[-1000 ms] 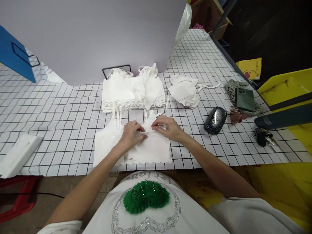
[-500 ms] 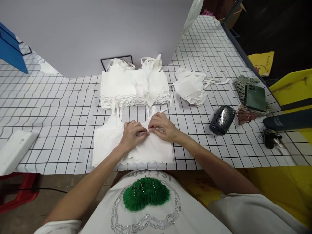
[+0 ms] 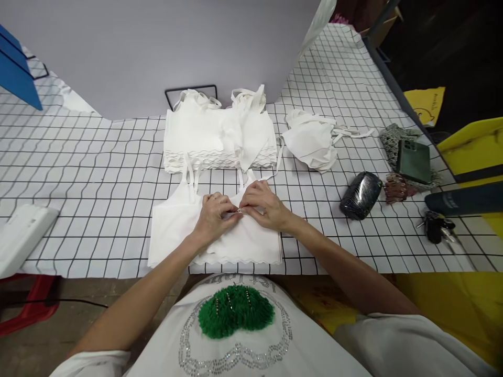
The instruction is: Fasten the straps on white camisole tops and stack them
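A white strappy top (image 3: 173, 235) lies flat on the gridded table (image 3: 98, 199) right in front of me. My left hand (image 3: 214, 214) and my right hand (image 3: 262, 205) meet over its middle, fingertips pinching the fabric and what looks like a small pin or clip between them. Behind it stands a neat stack of folded white tops (image 3: 204, 141), with one loose top draped over its right part. A crumpled white top (image 3: 312, 141) lies to the right of the stack.
On the right lie a dark glossy case (image 3: 360, 187), a hair claw (image 3: 396, 187), a green phone (image 3: 412, 154) on a knitted pouch, keys (image 3: 436, 228) and a dark flat tool. A white box (image 3: 21, 235) sits at left. A grey board stands behind.
My hands have drawn closer together over the top's middle, the right one shifting slightly left. The view has tilted a little; the garments stay put.
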The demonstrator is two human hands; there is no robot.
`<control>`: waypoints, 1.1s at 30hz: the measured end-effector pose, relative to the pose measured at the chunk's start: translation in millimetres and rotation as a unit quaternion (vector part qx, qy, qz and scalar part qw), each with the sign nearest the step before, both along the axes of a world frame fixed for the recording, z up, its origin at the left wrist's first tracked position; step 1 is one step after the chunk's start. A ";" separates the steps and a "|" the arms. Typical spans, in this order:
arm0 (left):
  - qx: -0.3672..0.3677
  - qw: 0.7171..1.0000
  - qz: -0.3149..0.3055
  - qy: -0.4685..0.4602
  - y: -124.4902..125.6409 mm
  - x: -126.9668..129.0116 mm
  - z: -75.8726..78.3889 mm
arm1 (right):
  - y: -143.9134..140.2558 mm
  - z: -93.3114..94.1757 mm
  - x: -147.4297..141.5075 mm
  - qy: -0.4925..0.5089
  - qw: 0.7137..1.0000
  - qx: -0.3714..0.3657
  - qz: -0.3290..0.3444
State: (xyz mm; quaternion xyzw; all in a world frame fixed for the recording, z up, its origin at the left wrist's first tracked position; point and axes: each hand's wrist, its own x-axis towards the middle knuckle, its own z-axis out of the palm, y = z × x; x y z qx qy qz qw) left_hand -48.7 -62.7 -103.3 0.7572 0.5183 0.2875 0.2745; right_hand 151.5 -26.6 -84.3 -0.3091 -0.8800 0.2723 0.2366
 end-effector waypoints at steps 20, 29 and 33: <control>0.024 1.000 -0.014 0.009 -0.7 -0.2 -2.2 | -2.6 6.6 4.2 -0.073 0.994 0.072 0.029; -0.003 1.000 -0.014 0.015 0.0 -1.3 -0.1 | 8.4 34.6 -8.4 -0.246 0.945 0.137 0.167; -0.066 0.998 -0.022 0.005 4.1 -3.0 7.3 | 32.2 46.4 -5.9 -0.262 0.949 0.005 0.178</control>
